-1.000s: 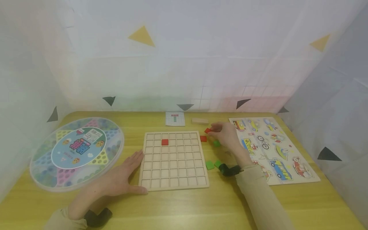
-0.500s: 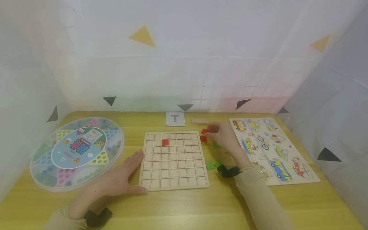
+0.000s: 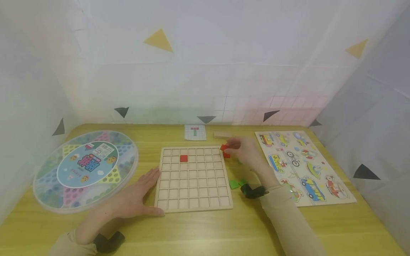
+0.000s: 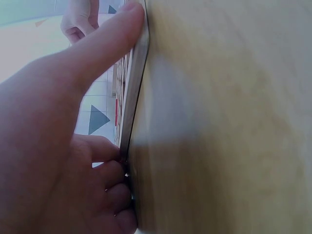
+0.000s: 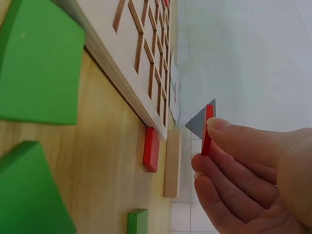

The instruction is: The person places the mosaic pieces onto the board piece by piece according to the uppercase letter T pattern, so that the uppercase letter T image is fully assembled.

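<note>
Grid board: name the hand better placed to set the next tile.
Likely the right hand: it pinches a red tile near the grid board; the left hand touches the board's opposite side.

Card [image 3: 199, 133] behind grid board [image 3: 193, 183], puzzle board [image 3: 303, 168] right.

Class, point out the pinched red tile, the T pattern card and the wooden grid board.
Pinched red tile [image 5: 205, 135], right wrist view: middle of its visible surface.
T pattern card [image 3: 195, 132], head view: green stem.
Wooden grid board [image 3: 193, 174], head view: bare central cell.
</note>
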Action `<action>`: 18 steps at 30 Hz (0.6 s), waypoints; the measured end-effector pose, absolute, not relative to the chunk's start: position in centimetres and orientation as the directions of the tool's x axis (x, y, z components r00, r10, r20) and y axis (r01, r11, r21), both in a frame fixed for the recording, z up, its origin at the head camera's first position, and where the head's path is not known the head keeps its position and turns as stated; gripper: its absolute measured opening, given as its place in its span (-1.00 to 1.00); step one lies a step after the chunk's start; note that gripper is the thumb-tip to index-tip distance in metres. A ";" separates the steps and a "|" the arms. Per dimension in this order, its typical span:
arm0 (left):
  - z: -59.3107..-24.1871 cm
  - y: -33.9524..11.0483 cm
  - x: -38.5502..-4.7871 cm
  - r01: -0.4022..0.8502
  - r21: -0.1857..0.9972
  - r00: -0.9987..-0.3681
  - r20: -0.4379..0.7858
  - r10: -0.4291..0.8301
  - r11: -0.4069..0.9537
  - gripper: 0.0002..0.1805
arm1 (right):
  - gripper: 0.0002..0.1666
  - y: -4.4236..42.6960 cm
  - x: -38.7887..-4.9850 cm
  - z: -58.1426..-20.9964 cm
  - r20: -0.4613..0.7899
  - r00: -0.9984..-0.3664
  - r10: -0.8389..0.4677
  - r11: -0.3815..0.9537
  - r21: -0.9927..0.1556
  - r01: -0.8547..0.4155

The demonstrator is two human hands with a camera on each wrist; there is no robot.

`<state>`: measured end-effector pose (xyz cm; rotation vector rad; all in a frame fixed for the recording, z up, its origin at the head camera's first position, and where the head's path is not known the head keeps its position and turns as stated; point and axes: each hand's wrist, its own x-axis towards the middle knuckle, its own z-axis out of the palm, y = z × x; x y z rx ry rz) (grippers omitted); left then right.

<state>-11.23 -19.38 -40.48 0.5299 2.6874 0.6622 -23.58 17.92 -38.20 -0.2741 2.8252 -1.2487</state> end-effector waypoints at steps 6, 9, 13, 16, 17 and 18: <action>-40.5 -19.5 -11.3 0.285 0.496 -0.876 -0.214 0.433 0.820 0.42 | -0.54 17.7 -23.5 -38.3 0.042 -0.980 -0.194 0.669 -0.725 -0.163; -40.5 -19.6 -11.4 0.295 0.499 -0.873 -0.207 0.442 0.815 0.40 | -0.53 17.6 -23.6 -38.4 0.048 -0.979 -0.199 0.670 -0.722 -0.172; -40.3 -19.8 -11.5 0.301 0.502 -0.869 -0.205 0.449 0.811 0.40 | -0.52 17.5 -23.7 -38.5 0.043 -0.978 -0.205 0.669 -0.723 -0.172; -40.1 -19.8 -11.4 0.307 0.502 -0.867 -0.203 0.456 0.808 0.40 | -0.51 17.3 -23.7 -38.6 0.037 -0.978 -0.204 0.663 -0.730 -0.166; -40.0 -19.8 -11.4 0.308 0.503 -0.866 -0.202 0.456 0.807 0.39 | -0.51 17.3 -23.7 -38.6 0.037 -0.978 -0.205 0.664 -0.729 -0.166; -40.0 -19.8 -11.4 0.311 0.504 -0.866 -0.200 0.458 0.806 0.40 | -0.50 17.3 -23.7 -38.6 0.036 -0.978 -0.206 0.664 -0.729 -0.167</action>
